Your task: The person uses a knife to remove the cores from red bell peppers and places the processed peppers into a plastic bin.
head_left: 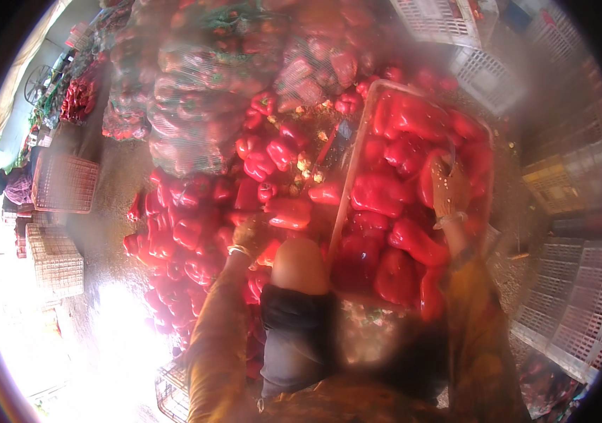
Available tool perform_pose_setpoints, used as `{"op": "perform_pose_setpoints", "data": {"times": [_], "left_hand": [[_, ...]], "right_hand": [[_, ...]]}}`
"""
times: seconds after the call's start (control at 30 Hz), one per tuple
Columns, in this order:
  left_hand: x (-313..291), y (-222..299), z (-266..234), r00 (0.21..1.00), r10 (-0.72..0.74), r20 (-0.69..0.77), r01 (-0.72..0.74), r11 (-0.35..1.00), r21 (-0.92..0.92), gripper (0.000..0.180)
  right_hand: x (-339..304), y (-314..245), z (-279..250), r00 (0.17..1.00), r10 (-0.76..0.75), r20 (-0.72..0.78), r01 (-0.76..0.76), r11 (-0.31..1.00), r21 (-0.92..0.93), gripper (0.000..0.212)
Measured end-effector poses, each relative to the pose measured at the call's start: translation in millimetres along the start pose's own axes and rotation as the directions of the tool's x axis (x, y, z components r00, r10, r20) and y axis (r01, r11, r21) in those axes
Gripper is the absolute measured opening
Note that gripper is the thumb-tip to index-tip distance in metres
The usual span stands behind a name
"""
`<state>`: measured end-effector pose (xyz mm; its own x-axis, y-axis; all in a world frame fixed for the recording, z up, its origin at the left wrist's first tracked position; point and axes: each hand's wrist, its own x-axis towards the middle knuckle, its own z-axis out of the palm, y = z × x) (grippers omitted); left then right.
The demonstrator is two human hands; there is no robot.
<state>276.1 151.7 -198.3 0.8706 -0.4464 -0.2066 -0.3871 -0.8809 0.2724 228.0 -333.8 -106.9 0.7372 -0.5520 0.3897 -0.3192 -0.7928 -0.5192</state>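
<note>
My right hand [449,189] is over a pale plastic crate [349,190] full of glossy red bell peppers [380,195]. Its fingers curl closed against a pepper, and a thin pale strip shows by the fingertips; what exactly they grip is hard to make out. Light specks dot the back of this hand. Left of my bare knee [299,268], my left hand [250,231] reaches down into a heap of red peppers [187,233] on the ground. A large pepper [289,213] lies beside it. Blur hides the left fingers.
Filled mesh sacks [195,106] stand beyond the heap. Pale pepper cores [303,163] and a thin red stick-like thing [326,148] lie between heap and crate. White crates [572,299] are at the right; more crates [65,182] stand at the left.
</note>
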Motion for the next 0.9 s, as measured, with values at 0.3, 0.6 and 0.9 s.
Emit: {"op": "perform_pose_setpoints", "data": {"times": [0.3,0.6,0.9], "left_hand": [[-101.6,13.5,38.3,0.85,-0.476,-0.228,0.327,0.814,-0.48,0.03],[-181.0,-108.3,4.0,0.243,-0.922,-0.3,0.391,0.376,-0.84,0.032],[-102.2,-66.7,-30.9,-0.062,-0.982,0.18,0.869,-0.142,-0.474,0.102]], "right_hand": [[-5.7,5.2,-3.1,1.0,0.008,0.024,-0.008,1.0,0.002,0.047],[1.1,3.7,-5.3,0.998,0.017,0.068,-0.014,0.999,-0.049,0.043],[2.7,-7.3,-51.6,0.992,0.092,0.092,-0.089,0.995,-0.033,0.04]]}}
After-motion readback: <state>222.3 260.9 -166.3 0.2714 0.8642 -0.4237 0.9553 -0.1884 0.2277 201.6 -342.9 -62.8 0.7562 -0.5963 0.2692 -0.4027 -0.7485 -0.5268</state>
